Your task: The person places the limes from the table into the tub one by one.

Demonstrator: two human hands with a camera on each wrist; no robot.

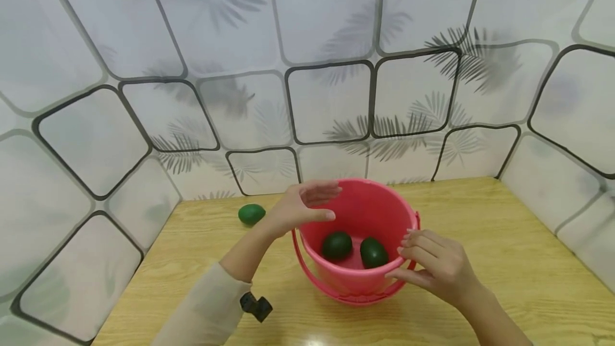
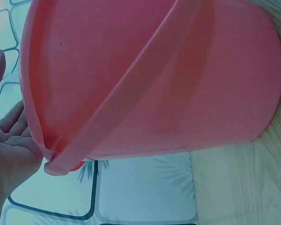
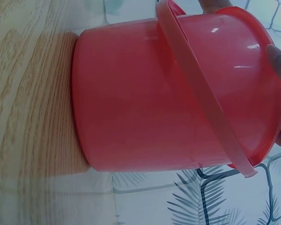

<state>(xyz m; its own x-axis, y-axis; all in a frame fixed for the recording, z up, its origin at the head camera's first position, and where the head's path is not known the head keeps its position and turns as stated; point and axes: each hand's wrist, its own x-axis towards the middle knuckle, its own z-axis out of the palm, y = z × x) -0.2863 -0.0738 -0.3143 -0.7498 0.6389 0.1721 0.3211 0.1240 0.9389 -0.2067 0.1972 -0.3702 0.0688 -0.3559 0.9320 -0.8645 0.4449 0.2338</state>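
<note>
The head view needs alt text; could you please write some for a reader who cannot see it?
A person's right hand grips a pink bucket on a wooden table, with the left hand at its left side. Two dark green fruits lie inside; another green fruit lies outside, left.

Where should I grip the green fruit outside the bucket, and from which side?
Probably around its middle, from above, with the left hand, the nearer one. The green fruit lies lengthwise across the head view, apart from the pink bucket, so a grip across its narrower width should fit.
</note>
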